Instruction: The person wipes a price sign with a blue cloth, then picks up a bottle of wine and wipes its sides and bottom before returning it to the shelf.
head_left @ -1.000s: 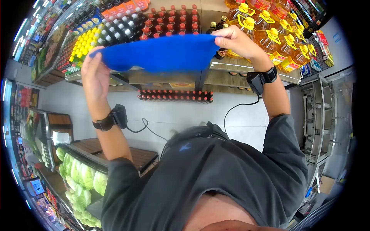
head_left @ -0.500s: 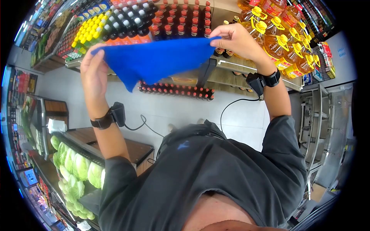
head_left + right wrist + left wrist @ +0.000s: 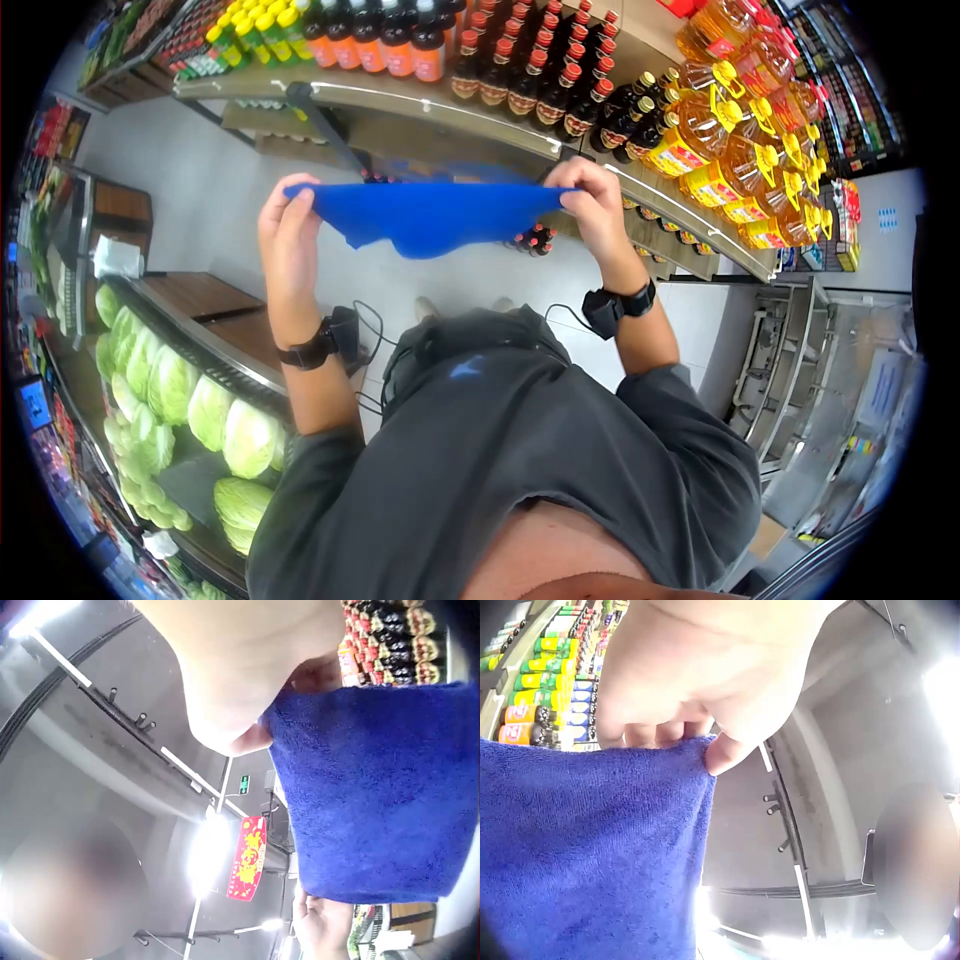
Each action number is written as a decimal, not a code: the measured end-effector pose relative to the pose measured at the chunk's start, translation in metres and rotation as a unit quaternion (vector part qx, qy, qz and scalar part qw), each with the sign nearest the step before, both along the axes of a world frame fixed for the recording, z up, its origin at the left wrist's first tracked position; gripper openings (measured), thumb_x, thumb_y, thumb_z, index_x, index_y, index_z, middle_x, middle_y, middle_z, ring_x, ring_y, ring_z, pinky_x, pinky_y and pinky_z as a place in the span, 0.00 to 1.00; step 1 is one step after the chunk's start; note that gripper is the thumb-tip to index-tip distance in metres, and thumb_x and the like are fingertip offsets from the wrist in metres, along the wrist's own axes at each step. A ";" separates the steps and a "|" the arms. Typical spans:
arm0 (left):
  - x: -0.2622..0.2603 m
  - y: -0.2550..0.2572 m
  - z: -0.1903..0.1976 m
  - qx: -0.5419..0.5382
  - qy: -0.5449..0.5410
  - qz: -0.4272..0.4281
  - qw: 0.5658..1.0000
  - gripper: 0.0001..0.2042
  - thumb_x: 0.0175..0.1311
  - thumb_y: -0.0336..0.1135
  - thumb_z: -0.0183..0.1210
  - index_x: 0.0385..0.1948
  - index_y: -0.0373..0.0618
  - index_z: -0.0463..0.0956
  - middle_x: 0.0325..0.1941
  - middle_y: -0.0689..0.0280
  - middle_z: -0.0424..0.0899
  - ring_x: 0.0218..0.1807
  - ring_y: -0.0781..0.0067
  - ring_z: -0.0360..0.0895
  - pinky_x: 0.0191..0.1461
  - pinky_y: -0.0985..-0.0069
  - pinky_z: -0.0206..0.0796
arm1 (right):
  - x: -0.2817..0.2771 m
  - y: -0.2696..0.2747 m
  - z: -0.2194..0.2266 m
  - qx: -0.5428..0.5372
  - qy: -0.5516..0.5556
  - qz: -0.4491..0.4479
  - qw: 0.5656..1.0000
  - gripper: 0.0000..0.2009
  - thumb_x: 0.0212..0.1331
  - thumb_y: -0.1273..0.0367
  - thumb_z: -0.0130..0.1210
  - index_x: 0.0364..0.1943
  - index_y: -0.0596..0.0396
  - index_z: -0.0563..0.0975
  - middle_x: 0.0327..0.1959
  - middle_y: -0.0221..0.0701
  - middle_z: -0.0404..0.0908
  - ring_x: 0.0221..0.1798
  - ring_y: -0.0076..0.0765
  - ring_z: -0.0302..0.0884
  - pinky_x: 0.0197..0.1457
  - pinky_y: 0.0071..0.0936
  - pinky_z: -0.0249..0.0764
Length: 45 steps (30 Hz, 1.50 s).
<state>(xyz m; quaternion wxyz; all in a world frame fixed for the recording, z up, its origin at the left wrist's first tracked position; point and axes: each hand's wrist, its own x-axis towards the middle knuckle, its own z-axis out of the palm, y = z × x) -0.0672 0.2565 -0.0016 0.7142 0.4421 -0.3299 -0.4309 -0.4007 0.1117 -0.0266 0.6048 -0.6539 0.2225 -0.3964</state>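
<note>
A blue terry towel [image 3: 430,215] is stretched between my two hands in front of my body, its lower edge hanging unevenly. My left hand [image 3: 290,240] pinches one upper corner between thumb and fingers. At the opposite corner my right hand [image 3: 598,212] holds the cloth the same way. In the left wrist view the thumb of the left hand [image 3: 705,682] lies over the corner of the towel [image 3: 592,840]. The right wrist view shows the towel [image 3: 382,795] spread flat from the right hand [image 3: 255,675], with the left hand at its far corner.
Beyond the towel runs a shelf [image 3: 400,98] bearing dark bottles with red caps [image 3: 535,80], orange-labelled bottles [image 3: 395,45] and large oil jugs [image 3: 715,130]. Cabbages [image 3: 190,390] fill a stand at my left. A metal rack [image 3: 785,370] stands at right.
Both hands have come lower and closer to my body with the towel, and the right hand has moved slightly inward. The shelf appears turned and shifted in view. Both grips stay on the corners.
</note>
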 end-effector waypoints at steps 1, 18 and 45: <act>0.004 0.009 -0.005 -0.008 0.002 -0.002 1.000 0.07 0.67 0.30 0.51 0.42 0.38 0.73 0.40 0.63 0.77 0.43 0.73 0.74 0.51 0.74 0.65 | 0.008 0.009 -0.001 0.006 0.001 -0.047 0.999 0.02 0.52 0.78 0.52 0.28 0.59 0.71 0.28 0.29 0.77 0.29 0.18 0.71 0.32 0.18 0.69; 0.057 0.023 0.016 -0.111 -0.012 -0.331 0.937 0.11 0.62 0.40 0.59 0.27 0.44 0.72 0.42 0.52 0.78 0.38 0.62 0.77 0.39 0.70 0.65 | 0.124 0.044 0.068 -0.423 0.001 0.010 0.906 0.10 0.46 0.82 0.60 0.30 0.51 0.83 0.43 0.36 0.79 0.45 0.44 0.76 0.43 0.32 0.74; 0.079 0.007 0.010 -0.080 -0.154 -0.165 0.971 0.06 0.59 0.25 0.62 0.36 0.36 0.78 0.37 0.67 0.74 0.41 0.79 0.72 0.46 0.82 0.64 | 0.168 0.097 0.036 -0.026 0.040 -0.031 0.998 0.09 0.54 0.78 0.58 0.40 0.61 0.78 0.36 0.28 0.78 0.38 0.19 0.75 0.39 0.17 0.73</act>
